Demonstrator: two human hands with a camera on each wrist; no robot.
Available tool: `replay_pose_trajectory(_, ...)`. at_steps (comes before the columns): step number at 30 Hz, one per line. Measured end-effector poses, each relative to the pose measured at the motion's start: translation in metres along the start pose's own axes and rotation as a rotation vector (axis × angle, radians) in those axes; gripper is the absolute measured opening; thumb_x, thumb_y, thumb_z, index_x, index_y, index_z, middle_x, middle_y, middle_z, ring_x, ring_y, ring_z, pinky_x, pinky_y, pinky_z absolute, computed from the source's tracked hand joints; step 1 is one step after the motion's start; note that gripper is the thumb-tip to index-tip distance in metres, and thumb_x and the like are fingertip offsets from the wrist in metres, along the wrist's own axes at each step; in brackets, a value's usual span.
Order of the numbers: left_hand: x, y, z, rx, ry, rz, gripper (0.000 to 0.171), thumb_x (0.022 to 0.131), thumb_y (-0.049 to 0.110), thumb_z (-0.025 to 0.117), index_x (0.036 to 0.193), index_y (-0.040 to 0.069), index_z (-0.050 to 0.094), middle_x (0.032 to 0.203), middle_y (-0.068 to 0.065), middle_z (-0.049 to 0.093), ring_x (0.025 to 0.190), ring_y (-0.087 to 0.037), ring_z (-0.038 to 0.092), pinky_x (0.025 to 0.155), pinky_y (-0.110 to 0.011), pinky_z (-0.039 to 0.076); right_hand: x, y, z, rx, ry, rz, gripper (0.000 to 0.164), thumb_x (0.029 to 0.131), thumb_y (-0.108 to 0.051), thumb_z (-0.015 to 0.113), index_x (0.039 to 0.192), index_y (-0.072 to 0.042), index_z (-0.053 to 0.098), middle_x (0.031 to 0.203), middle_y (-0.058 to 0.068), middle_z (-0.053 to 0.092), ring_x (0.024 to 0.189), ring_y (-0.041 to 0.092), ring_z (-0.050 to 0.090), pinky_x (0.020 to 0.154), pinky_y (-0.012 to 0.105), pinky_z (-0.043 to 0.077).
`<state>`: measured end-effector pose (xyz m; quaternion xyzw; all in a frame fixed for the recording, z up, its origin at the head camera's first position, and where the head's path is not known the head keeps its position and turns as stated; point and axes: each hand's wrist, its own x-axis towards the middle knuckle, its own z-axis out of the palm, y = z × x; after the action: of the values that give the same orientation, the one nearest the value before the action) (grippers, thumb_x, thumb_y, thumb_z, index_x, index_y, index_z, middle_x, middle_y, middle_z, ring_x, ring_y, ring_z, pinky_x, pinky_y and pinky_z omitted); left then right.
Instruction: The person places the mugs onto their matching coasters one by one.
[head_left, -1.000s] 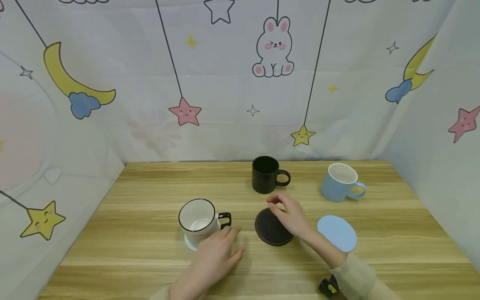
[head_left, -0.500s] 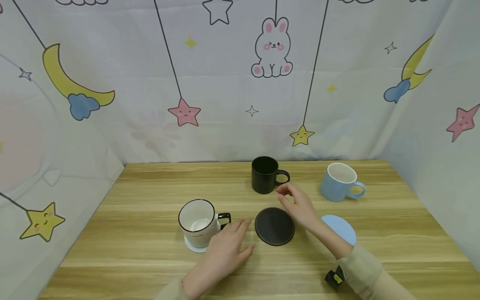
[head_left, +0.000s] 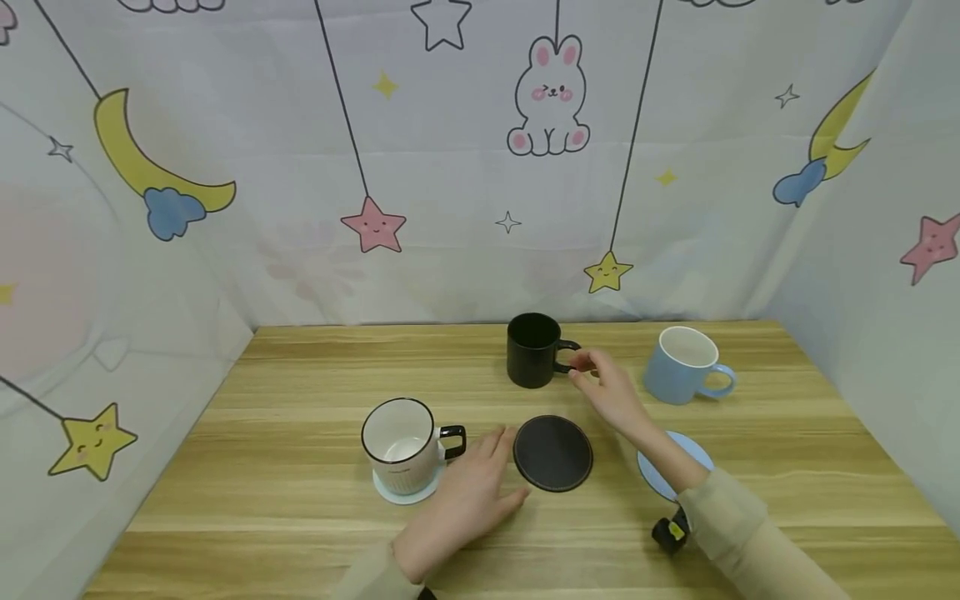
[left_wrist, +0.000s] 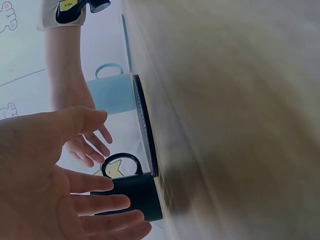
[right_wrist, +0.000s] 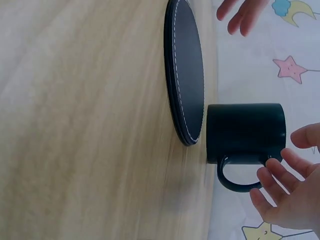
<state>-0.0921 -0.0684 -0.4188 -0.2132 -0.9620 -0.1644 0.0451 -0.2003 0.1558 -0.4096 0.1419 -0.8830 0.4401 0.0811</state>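
Note:
My right hand (head_left: 609,393) is at the handle of the black mug (head_left: 531,353), its fingertips overlapping the handle in the head view. In the right wrist view the fingers (right_wrist: 274,186) are spread and loosely bent beside that handle, gripping nothing. A round black coaster (head_left: 553,454) with a stitched edge lies in front of the mug. My left hand (head_left: 468,492) hovers with straight fingers just left of the coaster, holding nothing. Left of it, a white mug (head_left: 397,442) with a black rim and handle stands on a pale round coaster (head_left: 405,497).
At the right back stands a light blue mug (head_left: 681,367). A light blue round coaster (head_left: 663,479) lies in front of it, partly under my right forearm. A patterned cloth (head_left: 450,167) hangs behind the wooden table (head_left: 300,375).
My right hand has moved from over the black coaster back and right to the black mug's handle. My left hand has shifted right, away from the white mug toward the black coaster.

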Motion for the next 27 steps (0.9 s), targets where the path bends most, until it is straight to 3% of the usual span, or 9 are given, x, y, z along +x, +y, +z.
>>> replay_pose_trajectory(5,0.006,0.000,0.002,-0.029,-0.005,0.003,0.073,0.085,0.044,0.069,0.141,0.006,0.043,0.142,-0.018,0.049,0.129,-0.033,0.051,0.093,-0.048,0.052,0.008,0.003,0.001,0.036,0.014,-0.002,0.026,0.096,-0.011,0.054,0.118,0.003,0.056,0.117,0.021,0.059,0.110,0.035,0.055,0.099,0.056,0.041)
replay_pose_trajectory(12,0.014,-0.001,0.006,-0.038,-0.072,-0.031,0.079,0.084,0.046,0.069,0.144,0.006,0.040,0.148,-0.018,0.043,0.134,-0.036,0.046,0.098,-0.051,0.048,0.022,0.009,0.001,0.115,0.090,-0.008,0.026,0.096,-0.007,0.053,0.118,0.007,0.055,0.118,0.024,0.058,0.107,0.036,0.056,0.094,0.049,0.044)
replay_pose_trajectory(19,0.022,-0.001,0.008,-0.071,-0.162,-0.061,0.082,0.085,0.046,0.068,0.148,0.005,0.034,0.153,-0.020,0.034,0.141,-0.038,0.036,0.108,-0.050,0.040,0.030,0.011,0.002,0.130,0.115,0.062,0.026,0.096,-0.007,0.054,0.118,0.005,0.056,0.120,0.022,0.057,0.108,0.034,0.055,0.091,0.042,0.045)
replay_pose_trajectory(27,0.027,-0.003,0.009,-0.115,-0.239,-0.074,0.085,0.085,0.045,0.069,0.149,0.003,0.031,0.156,-0.021,0.026,0.145,-0.038,0.027,0.115,-0.050,0.031,0.037,0.014,0.009,0.187,0.093,0.124,0.029,0.098,-0.011,0.052,0.122,0.005,0.054,0.123,0.024,0.055,0.111,0.035,0.052,0.095,0.042,0.043)
